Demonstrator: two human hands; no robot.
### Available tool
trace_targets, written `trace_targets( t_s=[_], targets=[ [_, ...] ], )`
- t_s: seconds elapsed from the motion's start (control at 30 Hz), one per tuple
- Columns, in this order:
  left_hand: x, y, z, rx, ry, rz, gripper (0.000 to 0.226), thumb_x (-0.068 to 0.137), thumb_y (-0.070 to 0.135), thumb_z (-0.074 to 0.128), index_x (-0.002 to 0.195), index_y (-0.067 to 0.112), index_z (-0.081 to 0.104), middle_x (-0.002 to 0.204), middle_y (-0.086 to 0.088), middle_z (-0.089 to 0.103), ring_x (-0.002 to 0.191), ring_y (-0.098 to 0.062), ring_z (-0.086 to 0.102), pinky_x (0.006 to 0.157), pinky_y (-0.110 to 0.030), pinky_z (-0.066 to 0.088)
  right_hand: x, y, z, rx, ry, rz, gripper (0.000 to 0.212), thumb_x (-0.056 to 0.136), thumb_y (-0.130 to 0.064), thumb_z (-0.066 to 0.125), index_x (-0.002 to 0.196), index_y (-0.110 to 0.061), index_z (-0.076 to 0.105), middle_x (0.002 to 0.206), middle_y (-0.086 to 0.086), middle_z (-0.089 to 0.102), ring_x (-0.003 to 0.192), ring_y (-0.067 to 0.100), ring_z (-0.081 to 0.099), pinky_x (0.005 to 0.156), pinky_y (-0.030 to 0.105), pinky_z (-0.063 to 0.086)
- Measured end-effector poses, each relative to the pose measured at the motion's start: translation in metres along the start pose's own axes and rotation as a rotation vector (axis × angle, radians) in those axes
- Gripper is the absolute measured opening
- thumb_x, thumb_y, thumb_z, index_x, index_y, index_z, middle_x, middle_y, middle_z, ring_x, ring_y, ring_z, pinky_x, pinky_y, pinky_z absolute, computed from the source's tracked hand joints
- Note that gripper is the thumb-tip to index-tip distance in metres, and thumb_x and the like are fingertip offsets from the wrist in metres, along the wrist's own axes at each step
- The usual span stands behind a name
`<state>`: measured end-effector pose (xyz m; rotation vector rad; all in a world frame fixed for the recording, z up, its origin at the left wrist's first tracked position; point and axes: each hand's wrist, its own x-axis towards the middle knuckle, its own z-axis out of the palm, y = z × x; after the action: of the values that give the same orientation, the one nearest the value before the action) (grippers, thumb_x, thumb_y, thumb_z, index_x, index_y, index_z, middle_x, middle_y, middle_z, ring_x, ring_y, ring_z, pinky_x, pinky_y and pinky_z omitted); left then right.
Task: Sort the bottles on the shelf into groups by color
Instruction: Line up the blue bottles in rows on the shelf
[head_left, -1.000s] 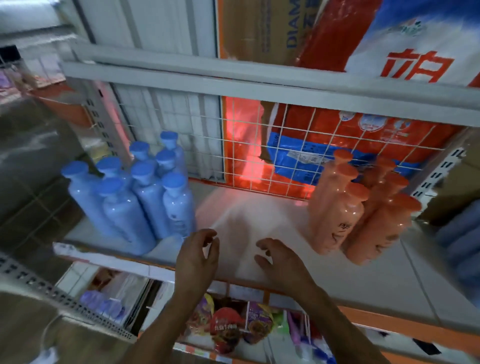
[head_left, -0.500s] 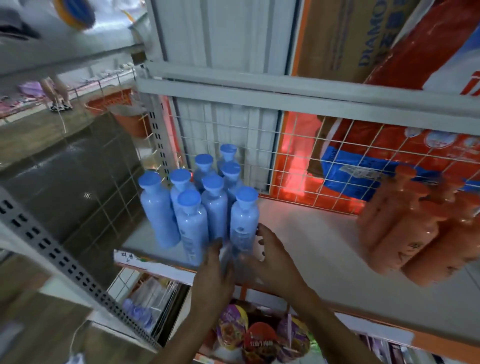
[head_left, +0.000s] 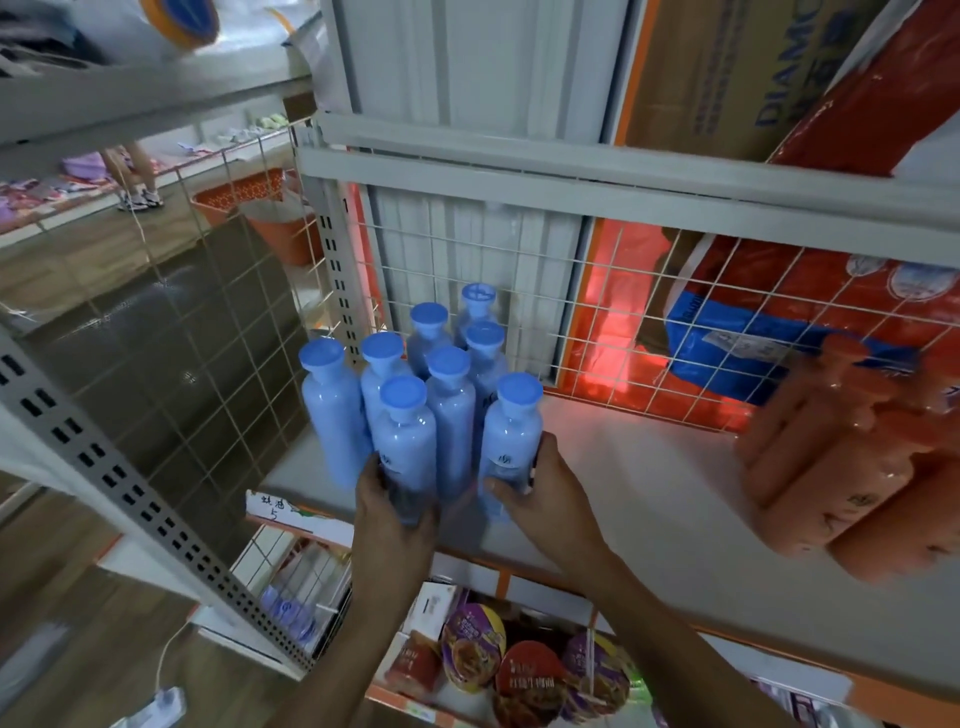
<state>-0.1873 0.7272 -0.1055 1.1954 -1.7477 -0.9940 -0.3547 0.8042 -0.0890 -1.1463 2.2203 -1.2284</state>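
We count eight blue bottles (head_left: 451, 410) standing upright in a tight cluster at the left end of the shelf (head_left: 639, 499), each filled with pale blue liquid under a blue cap. Our left hand (head_left: 396, 514) wraps round the front bottle (head_left: 406, 441), and our right hand (head_left: 545, 496) clasps the front-right bottle (head_left: 511, 439), hiding their bases. The orange bottles (head_left: 831, 467) at the right end are blurred and cut off by the frame edge.

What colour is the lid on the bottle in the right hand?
Blue. The lid is darker than its pale blue bottle; the head view shows it.
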Motion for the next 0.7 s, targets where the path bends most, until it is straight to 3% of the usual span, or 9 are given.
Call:
trace_targets(
  t_s=[0.17,0.23,0.33,0.43,0.57,0.7],
  targets=[
    [0.013,-0.014,-0.001,0.146,-0.053,0.071,0.063,0.072,0.037,0.080,0.122,0.017,0.049,0.110,-0.002,0.050,0.100,-0.029,0.056,0.075,-0.040,0.051,-0.004,0.006,-0.007,-0.018,0.024,0.002,0.063,0.071,-0.050,0.066,0.123,-0.029,0.038,0.115,-0.009,0.057,0.100,0.013,0.058,0.081,0.040,0.053],
    [0.009,-0.009,0.002,0.119,-0.091,0.034,0.066,0.071,0.042,0.082,0.121,0.016,0.048,0.115,-0.006,0.050,0.103,-0.029,0.056,0.080,-0.041,0.051,-0.004,0.010,-0.010,-0.030,0.053,0.011,0.064,0.070,-0.049,0.070,0.123,-0.032,0.038,0.116,-0.009,0.057,0.101,0.014,0.058,0.081,0.041,0.053],
    [-0.002,-0.003,0.013,0.106,-0.085,0.095,0.066,0.071,0.032,0.086,0.120,0.013,0.046,0.103,-0.006,0.059,0.089,-0.035,0.062,0.063,-0.035,0.046,-0.005,0.013,-0.015,-0.029,0.100,0.046,0.065,0.066,-0.052,0.073,0.118,-0.035,0.038,0.112,-0.010,0.057,0.098,0.014,0.059,0.079,0.043,0.054],
    [-0.009,0.001,0.024,0.169,-0.102,0.078,0.067,0.072,0.039,0.084,0.116,0.016,0.040,0.082,-0.004,0.062,0.075,-0.041,0.064,0.054,-0.030,0.036,-0.007,0.016,-0.022,-0.018,0.140,0.085,0.063,0.066,-0.051,0.074,0.112,-0.033,0.034,0.107,-0.007,0.058,0.095,0.020,0.062,0.076,0.046,0.054],
    [-0.016,0.007,0.037,0.238,-0.138,0.084,0.068,0.073,0.050,0.079,0.120,0.022,0.038,0.096,-0.004,0.069,0.087,-0.036,0.066,0.059,-0.031,0.039,-0.011,0.023,-0.037,-0.015,0.232,0.145,0.064,0.070,-0.045,0.078,0.110,-0.033,0.030,0.106,-0.004,0.061,0.093,0.027,0.062,0.074,0.045,0.053],
    [-0.016,0.010,0.053,0.221,-0.176,0.116,0.068,0.072,0.048,0.080,0.122,0.023,0.041,0.104,-0.003,0.068,0.092,-0.033,0.066,0.060,-0.031,0.041,-0.016,0.031,-0.046,0.043,0.288,0.133,0.080,0.068,-0.041,0.082,0.125,-0.037,0.026,0.117,-0.005,0.058,0.101,0.022,0.060,0.079,0.043,0.053]
  ],
)
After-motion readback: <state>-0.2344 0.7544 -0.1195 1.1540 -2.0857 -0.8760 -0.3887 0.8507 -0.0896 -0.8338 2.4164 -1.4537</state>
